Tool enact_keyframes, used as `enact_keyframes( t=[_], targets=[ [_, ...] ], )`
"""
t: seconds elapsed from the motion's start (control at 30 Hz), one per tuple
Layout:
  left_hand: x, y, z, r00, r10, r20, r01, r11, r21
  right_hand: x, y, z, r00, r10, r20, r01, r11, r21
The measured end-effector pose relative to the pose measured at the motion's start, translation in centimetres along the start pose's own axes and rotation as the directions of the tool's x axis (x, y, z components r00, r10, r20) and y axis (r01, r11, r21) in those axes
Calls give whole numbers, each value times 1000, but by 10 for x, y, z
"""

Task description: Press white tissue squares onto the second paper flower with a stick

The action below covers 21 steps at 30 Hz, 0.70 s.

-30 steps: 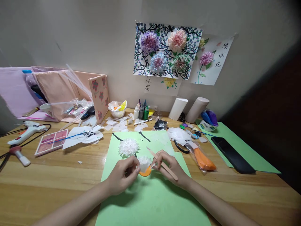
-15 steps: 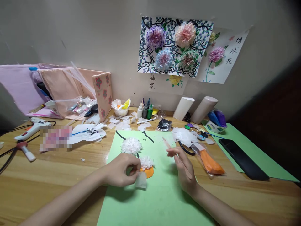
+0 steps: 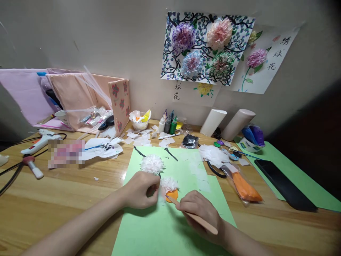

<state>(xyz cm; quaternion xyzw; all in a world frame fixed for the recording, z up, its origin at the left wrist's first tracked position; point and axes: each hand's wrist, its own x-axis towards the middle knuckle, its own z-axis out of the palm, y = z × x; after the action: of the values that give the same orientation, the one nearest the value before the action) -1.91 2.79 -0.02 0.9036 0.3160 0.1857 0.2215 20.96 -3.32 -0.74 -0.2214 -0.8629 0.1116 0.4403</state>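
Your left fingers [image 3: 155, 187] pinch together on one blurred scrap of white tissue [image 3: 161, 195], just beside the single orange clay patch [image 3: 173, 195]. Your right fingers [image 3: 188, 205] clamp one wooden stick [image 3: 204, 223], its tip at the patch's near edge. Two white tufts sit on the green sheet [image 3: 149, 231]: the near tuft [image 3: 169, 184] on the patch, the far tuft [image 3: 151, 164] just behind. Your left hand [image 3: 141, 190] rests knuckles up; your right hand [image 3: 198, 211] is fisted, palm down, on the worktop [image 3: 66, 199].
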Motion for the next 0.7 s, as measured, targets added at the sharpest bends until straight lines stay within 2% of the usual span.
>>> enact_keyframes(
  t=[0.2, 0.37, 0.47, 0.7],
  targets=[
    [1, -2, 2, 999, -42, -9, 42, 999, -14, 9, -3, 9, 1000, -19, 9, 20, 992, -125],
    [-1, -1, 1, 999, -34, -12, 34, 999, -11, 17, 0, 20, 995, -101, -8, 98, 974, -203],
    [-1, 0, 1, 999, -34, -7, 34, 999, 1, 16, 1, 21, 995, -94, -23, 87, 974, -208],
    [2, -1, 1, 1000, -23, 7, 22, 999, 27, 18, 1, 17, 997, -53, 60, 66, 970, -232]
  ],
)
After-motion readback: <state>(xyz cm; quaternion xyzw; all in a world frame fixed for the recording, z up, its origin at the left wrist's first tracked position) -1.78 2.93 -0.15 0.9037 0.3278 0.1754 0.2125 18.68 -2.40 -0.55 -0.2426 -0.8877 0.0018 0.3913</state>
